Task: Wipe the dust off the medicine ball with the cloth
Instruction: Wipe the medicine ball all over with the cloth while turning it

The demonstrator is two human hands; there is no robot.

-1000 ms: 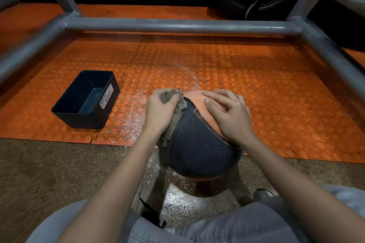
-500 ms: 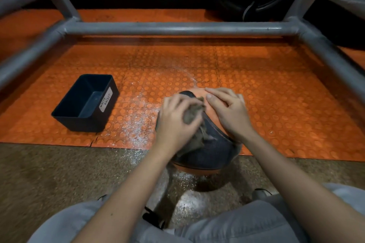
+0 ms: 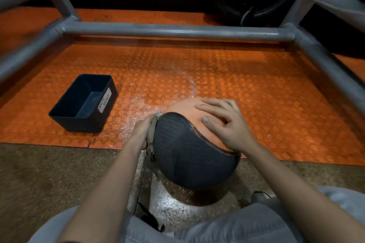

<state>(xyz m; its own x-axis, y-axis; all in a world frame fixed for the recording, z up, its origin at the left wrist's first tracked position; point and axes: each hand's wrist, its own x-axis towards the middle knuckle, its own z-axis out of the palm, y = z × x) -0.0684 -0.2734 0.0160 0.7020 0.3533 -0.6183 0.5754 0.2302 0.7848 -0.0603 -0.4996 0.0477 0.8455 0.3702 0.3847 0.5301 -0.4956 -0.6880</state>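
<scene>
Wiping the left side of the medicine ball

I am pressing the cloth [image 3: 151, 136] against the left side of the medicine ball [image 3: 189, 154] with my left hand [image 3: 141, 134]. That hand is wrapping around the cloth, but its fingertips are hiding, so I cannot tell how tightly. My right hand [image 3: 223, 124] is lying spread out flat on the orange top of the ball. The ball is sitting on the floor right in front of my knees, at the edge of the orange mat [image 3: 276, 104]. I am guessing it is heavy and bumpy, not slippery, but round, so it could roll. Pushing down from the top, or hugging both sides, looks best.
</scene>
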